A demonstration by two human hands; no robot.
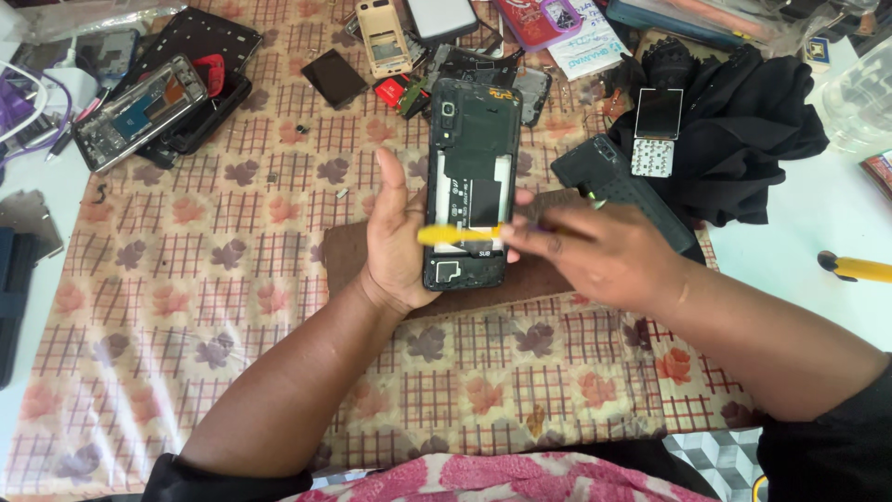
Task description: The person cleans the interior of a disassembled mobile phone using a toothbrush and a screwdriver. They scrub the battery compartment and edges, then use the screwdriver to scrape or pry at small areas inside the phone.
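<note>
Two hands on one opened phone (471,181). Left hand (398,244) cups it from the left side, thumb up along the edge, fingers wrapped behind, closed on the frame. Phone is upright-ish, back cover off, dark inner plate and camera module facing up, held just above a brown mat (520,279).

Right hand (595,253) comes in from the right, fingers pinched tight on a yellow pry tool (460,234). Tool lies flat across the lower part of the phone, tip toward the left edge. Touching or just above the surface — cannot tell, slight blur.

Mat sits on a checked, leaf-patterned cloth (214,307) covering the table.

Further out: black keypad slab (613,181) just right of the phone, partly under the right hand. Black fabric (743,121) beyond it with a small keypad handset (656,130) lying on it. Top left: bare phone frame (139,110) stacked on dark covers. Top centre: beige phone shell (383,35), small black screen (334,76), loose parts and screws scattered. Far right: yellow-handled tool (859,269) on the white table, well apart.
</note>
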